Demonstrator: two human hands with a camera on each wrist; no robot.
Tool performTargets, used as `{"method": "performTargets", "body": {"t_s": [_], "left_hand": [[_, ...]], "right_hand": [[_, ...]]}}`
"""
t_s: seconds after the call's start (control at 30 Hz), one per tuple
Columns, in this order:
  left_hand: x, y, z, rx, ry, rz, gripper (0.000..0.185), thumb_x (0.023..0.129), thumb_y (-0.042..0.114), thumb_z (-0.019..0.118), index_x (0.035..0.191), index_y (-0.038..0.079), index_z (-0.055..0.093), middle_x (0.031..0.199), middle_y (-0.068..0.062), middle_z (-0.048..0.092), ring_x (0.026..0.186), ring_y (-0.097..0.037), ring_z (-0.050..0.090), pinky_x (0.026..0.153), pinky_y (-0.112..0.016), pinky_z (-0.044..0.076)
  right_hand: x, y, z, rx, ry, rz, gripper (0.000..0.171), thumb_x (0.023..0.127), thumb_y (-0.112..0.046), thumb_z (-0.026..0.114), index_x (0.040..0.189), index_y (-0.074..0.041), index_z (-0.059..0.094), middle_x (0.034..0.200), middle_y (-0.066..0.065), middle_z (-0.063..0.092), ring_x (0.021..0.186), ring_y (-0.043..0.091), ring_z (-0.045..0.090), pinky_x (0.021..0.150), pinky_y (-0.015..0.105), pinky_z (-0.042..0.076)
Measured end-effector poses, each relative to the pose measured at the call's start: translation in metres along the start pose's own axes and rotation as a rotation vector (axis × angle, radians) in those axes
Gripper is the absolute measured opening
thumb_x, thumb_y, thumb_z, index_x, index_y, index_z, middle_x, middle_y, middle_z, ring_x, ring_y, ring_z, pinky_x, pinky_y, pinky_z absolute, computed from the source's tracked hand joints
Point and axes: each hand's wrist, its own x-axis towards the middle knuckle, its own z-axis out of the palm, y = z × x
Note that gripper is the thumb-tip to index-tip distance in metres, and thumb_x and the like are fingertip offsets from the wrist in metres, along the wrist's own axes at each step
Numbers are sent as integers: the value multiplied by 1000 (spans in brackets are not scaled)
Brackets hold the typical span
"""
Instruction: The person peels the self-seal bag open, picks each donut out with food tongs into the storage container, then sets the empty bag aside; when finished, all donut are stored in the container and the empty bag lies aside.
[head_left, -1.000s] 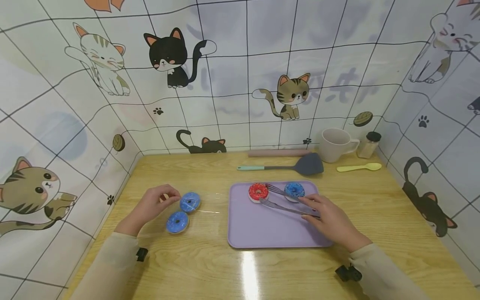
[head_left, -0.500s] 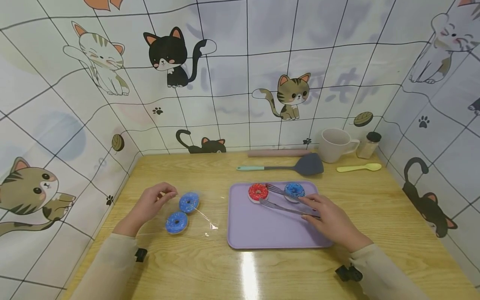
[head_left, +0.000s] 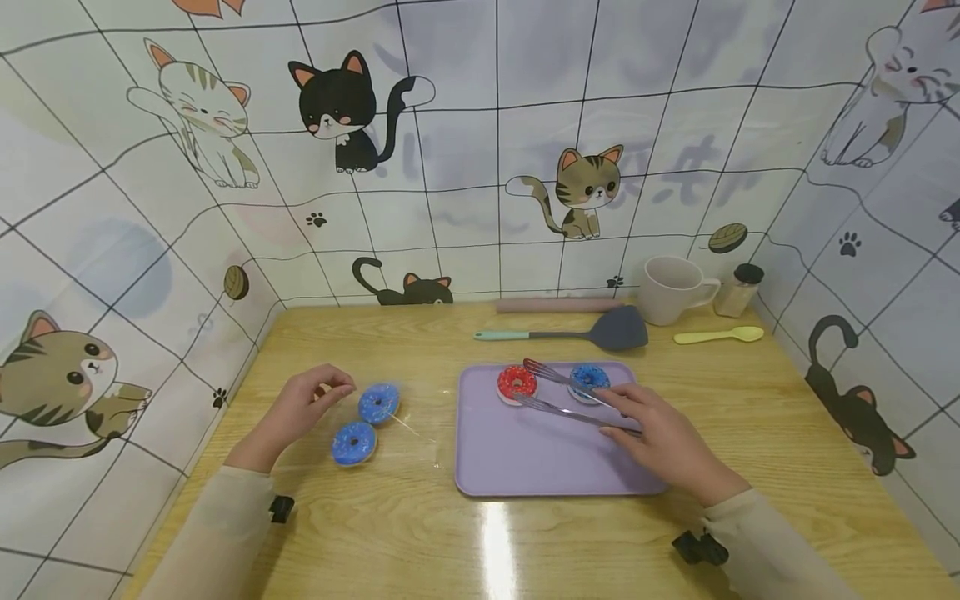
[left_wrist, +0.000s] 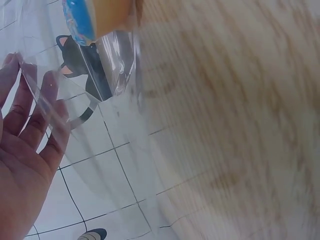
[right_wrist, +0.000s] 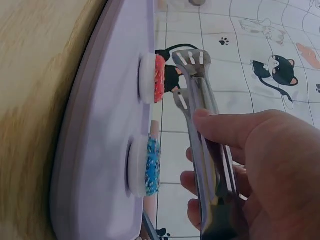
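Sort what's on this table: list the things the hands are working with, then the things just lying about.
In use:
- left hand pinching the clear bag
- two blue doughnuts in the bag
- right hand holding the tongs
- purple tray
- red doughnut and blue doughnut on the tray

Lying about:
- spatula
- mug
- yellow spoon
- shaker jar
- pink rod

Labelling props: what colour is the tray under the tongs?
Pale lilac purple, plain with no pattern: the tray. The head view shows it best.
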Motion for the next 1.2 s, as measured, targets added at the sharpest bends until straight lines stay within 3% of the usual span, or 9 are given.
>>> {"method": "performTargets", "body": {"t_s": [0.17,0.47,0.7,1.03,1.2], "left_hand": [[-1,-1,-2,-1,-16,-21,10,103,18,65,107,13,73,100,5,73,86,-5,61,75,-27,51],[-2,-3,-4,-15,-1,-8,9,102,18,67,105,14,74,99,4,74,85,-4,61,73,-26,51],[-1,-1,-4,-25,-5,-6,10,103,17,66,105,12,74,99,0,74,84,-5,61,74,-26,51],[0,-1,-4,-23,-13,-2,12,103,18,65,106,10,73,99,2,74,85,-6,61,74,-27,51],[-1,1,-4,-20,-22,-19,9,103,19,65,107,15,73,100,4,73,86,-6,61,75,-27,51]], "right_hand": [[3,-13,5,19,31,-91,53,86,-24,86,136,-19,69,125,1,68,112,23,68,88,46,59],[13,-40,20,74,-30,-165,47,87,-25,85,132,-22,71,132,6,69,123,26,66,98,48,56],[32,-60,28,64,-85,-184,46,92,-28,80,136,-24,69,132,1,69,121,19,66,99,43,56],[52,-74,45,46,-165,-190,49,94,-29,78,140,-17,66,139,7,66,128,24,63,105,45,52],[62,-77,56,47,-182,-195,47,94,-28,78,139,-18,67,138,4,65,126,23,63,104,43,53]]}}
